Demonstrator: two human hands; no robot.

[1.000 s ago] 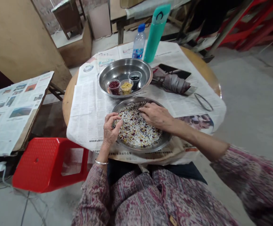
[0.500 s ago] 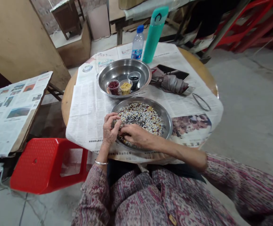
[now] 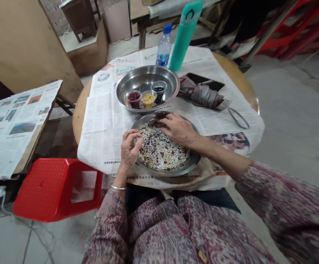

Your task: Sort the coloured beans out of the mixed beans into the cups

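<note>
A round steel tray (image 3: 194, 167) holds a spread of mixed white, yellow, dark red and black grains or beans (image 3: 162, 150). My left hand (image 3: 130, 148) is at the tray's left rim, fingers curved and thumb apart from them; whether anything small lies in its palm is hidden. Over the far right part of the grains is my right hand (image 3: 180, 130), fingers stretched and slightly spread, tips down at the grains. Behind stands a deeper steel basin (image 3: 120, 90) with clear cups of dark red beans (image 3: 134, 97), yellow beans (image 3: 148, 99) and black beans (image 3: 158, 89).
Newspaper (image 3: 95, 128) covers the round table. At its back stand a water bottle (image 3: 164, 47) and a teal flask (image 3: 185, 36). A folded grey umbrella (image 3: 205, 97) and a dark flat device (image 3: 203, 81) lie right. A red stool (image 3: 49, 189) stands on the floor left.
My right hand has moved from beside the left hand to the tray's far right side. The grains have shifted toward the near side. My left hand has stayed at the rim.
</note>
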